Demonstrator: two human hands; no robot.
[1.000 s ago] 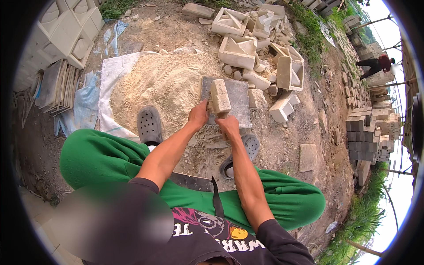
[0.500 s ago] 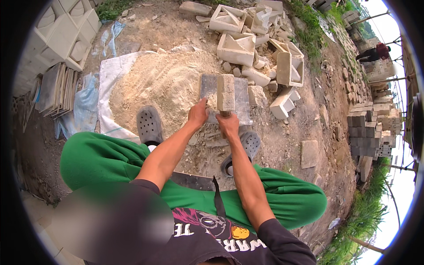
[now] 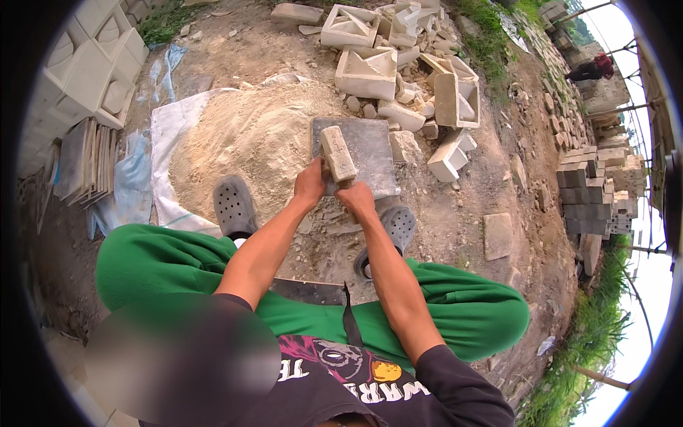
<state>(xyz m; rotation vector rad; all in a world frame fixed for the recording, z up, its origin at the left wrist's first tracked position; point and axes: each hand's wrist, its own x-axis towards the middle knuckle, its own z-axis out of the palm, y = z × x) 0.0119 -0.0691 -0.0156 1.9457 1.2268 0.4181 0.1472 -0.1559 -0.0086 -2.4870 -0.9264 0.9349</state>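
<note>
My right hand (image 3: 355, 197) is closed round the handle of a mallet with a blocky, dust-coated head (image 3: 338, 154). That head is over the left part of a flat grey slab (image 3: 370, 153) on the ground between my feet. Beside the mallet head, at the slab's left edge, my left hand (image 3: 310, 181) has its fingers curled in. What they hold, if anything, is hidden. A heap of pale crushed powder (image 3: 242, 135) is spread on a white sheet (image 3: 167, 171) to the left of the slab.
Broken cream-coloured blocks (image 3: 366, 71) and rubble lie beyond the slab to the right. My grey clogs (image 3: 233, 205) flank the work spot. Thin boards (image 3: 89, 164) lean at left by stacked pale blocks (image 3: 92, 67). Grey blocks (image 3: 585, 188) and a distant person (image 3: 594, 68) are at right.
The mallet head has shifted left toward my left hand and turned to a slant. My right hand has moved left with it. The whole view has shifted slightly.
</note>
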